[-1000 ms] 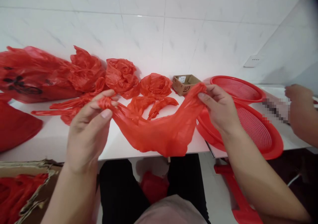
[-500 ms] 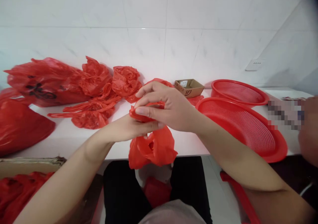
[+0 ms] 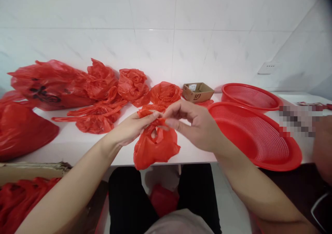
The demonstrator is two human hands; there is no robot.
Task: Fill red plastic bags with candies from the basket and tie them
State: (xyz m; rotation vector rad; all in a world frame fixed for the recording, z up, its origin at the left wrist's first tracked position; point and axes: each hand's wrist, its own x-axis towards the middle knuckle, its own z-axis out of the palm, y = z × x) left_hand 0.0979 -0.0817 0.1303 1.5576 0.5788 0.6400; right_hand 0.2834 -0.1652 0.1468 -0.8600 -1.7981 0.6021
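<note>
A small red plastic bag (image 3: 155, 147) hangs at the front edge of the white table, below my hands. My left hand (image 3: 135, 126) is closed on its gathered top, thumb pressed along the plastic. From the other side my right hand (image 3: 194, 123) pinches a bit of the same red plastic between thumb and fingertips. Close behind the hands, more red plastic bags (image 3: 166, 92) lie bunched on the table. What is inside the held bag is hidden.
Filled red bags (image 3: 52, 85) line the wall at left. A cardboard box (image 3: 198, 92) and two red baskets (image 3: 259, 133) stand at right. At lower left, another cardboard box (image 3: 33, 170) holds red plastic. Part of another person (image 3: 323, 151) shows at the right edge.
My right hand has drawn back to the right from over my left hand, uncovering the bag's gathered top. The bag has risen slightly.
</note>
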